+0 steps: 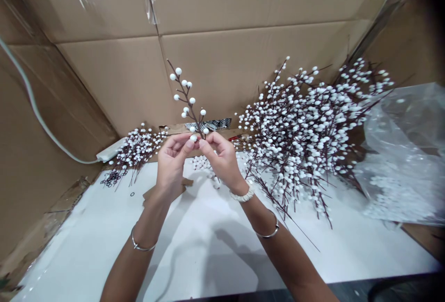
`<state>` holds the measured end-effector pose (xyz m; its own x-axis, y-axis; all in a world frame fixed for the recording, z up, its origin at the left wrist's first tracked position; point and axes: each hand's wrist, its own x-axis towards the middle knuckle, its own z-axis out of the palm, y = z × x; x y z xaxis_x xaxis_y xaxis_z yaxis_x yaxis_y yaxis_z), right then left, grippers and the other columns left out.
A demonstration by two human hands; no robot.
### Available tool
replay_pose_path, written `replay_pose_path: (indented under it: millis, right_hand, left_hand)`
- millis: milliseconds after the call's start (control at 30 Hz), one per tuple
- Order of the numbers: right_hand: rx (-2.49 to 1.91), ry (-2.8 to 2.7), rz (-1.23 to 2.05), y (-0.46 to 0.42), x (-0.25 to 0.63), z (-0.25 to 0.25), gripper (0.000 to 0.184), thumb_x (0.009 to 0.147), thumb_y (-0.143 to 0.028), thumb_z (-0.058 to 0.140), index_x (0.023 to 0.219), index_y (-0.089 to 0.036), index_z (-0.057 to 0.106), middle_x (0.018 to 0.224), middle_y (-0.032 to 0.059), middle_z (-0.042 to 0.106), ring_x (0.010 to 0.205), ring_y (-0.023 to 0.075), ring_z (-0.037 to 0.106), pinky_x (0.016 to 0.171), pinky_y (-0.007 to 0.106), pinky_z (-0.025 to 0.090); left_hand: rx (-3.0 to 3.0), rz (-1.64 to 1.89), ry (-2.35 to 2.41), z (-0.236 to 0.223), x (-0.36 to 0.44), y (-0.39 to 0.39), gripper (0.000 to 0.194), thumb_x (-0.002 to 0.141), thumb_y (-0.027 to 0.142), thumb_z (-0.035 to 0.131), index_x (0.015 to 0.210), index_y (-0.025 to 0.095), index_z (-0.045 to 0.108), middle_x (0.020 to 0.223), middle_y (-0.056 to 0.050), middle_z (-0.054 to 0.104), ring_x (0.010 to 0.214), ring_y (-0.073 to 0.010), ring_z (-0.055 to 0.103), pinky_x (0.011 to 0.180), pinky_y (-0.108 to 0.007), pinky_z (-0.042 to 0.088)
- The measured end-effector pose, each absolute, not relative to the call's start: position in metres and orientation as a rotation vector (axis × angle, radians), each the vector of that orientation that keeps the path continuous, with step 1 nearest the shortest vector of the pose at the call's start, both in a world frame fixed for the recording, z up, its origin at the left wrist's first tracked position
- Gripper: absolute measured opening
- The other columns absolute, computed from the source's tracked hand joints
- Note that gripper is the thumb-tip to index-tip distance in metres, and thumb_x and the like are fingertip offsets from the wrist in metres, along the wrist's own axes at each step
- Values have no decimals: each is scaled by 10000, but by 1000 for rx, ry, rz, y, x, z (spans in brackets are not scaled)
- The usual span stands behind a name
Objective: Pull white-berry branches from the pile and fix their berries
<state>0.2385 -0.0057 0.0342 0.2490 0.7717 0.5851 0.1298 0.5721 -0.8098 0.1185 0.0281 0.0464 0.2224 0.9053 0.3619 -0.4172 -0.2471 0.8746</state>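
Held up in front of the cardboard wall is an artificial berry branch [188, 98], a dark brown stem with several round white berries. My right hand [222, 158] pinches its lower stem between thumb and fingers. My left hand [174, 160] is closed with thumb and fingertips on a white berry [193, 138] at the low end of the branch. The two hands nearly touch there, and the fingers hide the stem's bottom. Below and behind them, loose white berries [201, 163] lie on the white table [104, 241].
A big heap of berry branches [302, 125] fills the right side, beside a clear plastic bag [406, 190] of white berries. At left lie a smaller bunch [137, 146], small dark rings [111, 179] and a white power strip [111, 151]. Cardboard walls [271, 47] enclose the table.
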Motion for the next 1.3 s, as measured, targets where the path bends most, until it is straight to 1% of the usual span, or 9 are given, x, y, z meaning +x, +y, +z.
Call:
replay_pose_path:
  millis: [100,300,600,833,1033,1300]
  right_hand:
    - [-874,-1284,550,-6,239,36,235,911,-366,568,748,-208,510,775,17,611,801,168,590,751,301,450]
    - [-853,-1282,629,-8,240,38,250,912,-400,568,758,-209,518,804,21,631,852,174,608,800,310,475]
    - [-826,-1312,591,-10,239,38,239,915,-397,571,770,-211,532,786,17,612,812,165,599,783,310,483]
    - [-816,-1325,546,-10,238,38,218,919,-364,570,769,-210,536,771,11,603,781,156,595,757,304,477]
    - [-807,-1304,550,-10,238,37,216,914,-363,579,765,-211,537,760,2,606,767,149,590,748,298,473]
    - [-822,-1328,536,-9,238,37,222,912,-368,579,763,-208,538,750,-1,594,757,146,578,734,286,460]
  left_hand:
    - [1283,1360,521,48,116,29,219,761,280,784,932,182,688,972,-52,742,945,-150,688,868,-268,543]
    - [1363,1341,500,48,110,35,211,756,285,788,921,183,704,950,-54,748,871,-147,698,844,-278,558]
    - [1348,1301,514,49,106,36,202,741,277,802,903,197,712,945,-44,749,882,-147,704,843,-274,562]
    - [1318,1304,493,49,107,37,209,721,279,817,880,192,714,916,-35,750,833,-129,701,824,-266,569]
    - [1367,1286,514,49,105,34,219,738,295,804,909,192,713,934,-54,750,861,-168,710,825,-310,584]
    - [1384,1291,530,48,105,35,209,739,288,802,900,192,710,941,-53,747,905,-169,704,825,-288,577]
